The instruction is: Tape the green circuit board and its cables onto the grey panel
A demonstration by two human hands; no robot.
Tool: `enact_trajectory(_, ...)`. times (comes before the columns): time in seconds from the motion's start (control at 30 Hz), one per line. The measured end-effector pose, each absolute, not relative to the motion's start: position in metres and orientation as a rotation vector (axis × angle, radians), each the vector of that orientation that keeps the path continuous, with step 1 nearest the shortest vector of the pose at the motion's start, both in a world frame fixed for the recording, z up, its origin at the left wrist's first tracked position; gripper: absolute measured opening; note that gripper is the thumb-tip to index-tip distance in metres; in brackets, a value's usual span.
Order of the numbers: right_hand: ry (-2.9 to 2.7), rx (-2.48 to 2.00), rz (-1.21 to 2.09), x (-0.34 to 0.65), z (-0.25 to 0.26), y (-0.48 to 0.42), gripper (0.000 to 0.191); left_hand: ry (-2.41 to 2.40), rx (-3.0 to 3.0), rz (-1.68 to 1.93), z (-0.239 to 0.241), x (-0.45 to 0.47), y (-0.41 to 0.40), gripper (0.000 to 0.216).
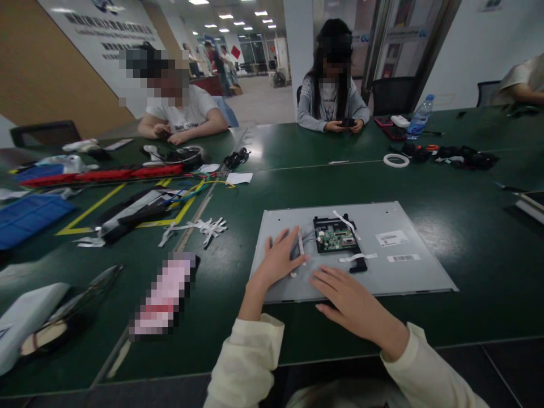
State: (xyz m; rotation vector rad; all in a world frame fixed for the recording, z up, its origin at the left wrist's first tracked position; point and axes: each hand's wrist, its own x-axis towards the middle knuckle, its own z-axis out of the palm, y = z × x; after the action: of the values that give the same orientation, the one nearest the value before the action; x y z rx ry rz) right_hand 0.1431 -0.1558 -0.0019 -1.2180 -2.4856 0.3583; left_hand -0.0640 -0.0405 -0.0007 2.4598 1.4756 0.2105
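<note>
A grey metal panel (408,277) lies flat on the green table (297,181) in front of me. A green circuit board (335,238) in a black frame sits near its middle, with white tape strips (357,257) and grey wires beside it. My left hand (278,260) rests flat on the panel's left part, fingers spread, touching a white strip (301,245) and the wires. My right hand (348,300) lies flat at the panel's near edge, fingers stretched toward the left. Neither hand holds anything.
Loose white tape pieces (204,228) lie left of the panel. Further left are yellow floor-style markings, a red bar (106,174), blue trays (29,218) and black cables. A tape roll (396,160) and water bottle (420,118) stand far right. Two people sit across the table.
</note>
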Motion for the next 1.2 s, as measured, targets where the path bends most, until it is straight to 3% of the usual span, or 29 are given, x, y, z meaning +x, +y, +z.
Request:
enact_trajectory(0.2, -2.450, -1.266, 0.358, 0.153, -0.008, -0.168, 0.047, 1.521, 2.407, 0.458, 0.008, -0.064, -0.045, 0.054)
enact_trajectory(0.43, -2.411, -1.314, 0.373, 0.151, -0.011, -0.173, 0.046, 1.648, 2.470, 0.453, 0.019, -0.057, -0.065, 0.042)
enact_trajectory(0.6, -2.463, -1.254, 0.400, 0.158, -0.003, -0.161, 0.045, 1.718, 2.386, 0.569, 0.018, -0.052, -0.116, 0.054)
enact_trajectory(0.93, -2.678, -0.871, 0.347, 0.181, -0.004, -0.130, 0.053, 1.771, 2.169, 0.986, -0.005, -0.067, -0.157, 0.050)
enact_trajectory(1.2, -2.687, -0.988, 0.300, 0.182, -0.006, -0.127, 0.049, 1.772, 2.008, 0.930, -0.004, -0.067, -0.161, 0.056)
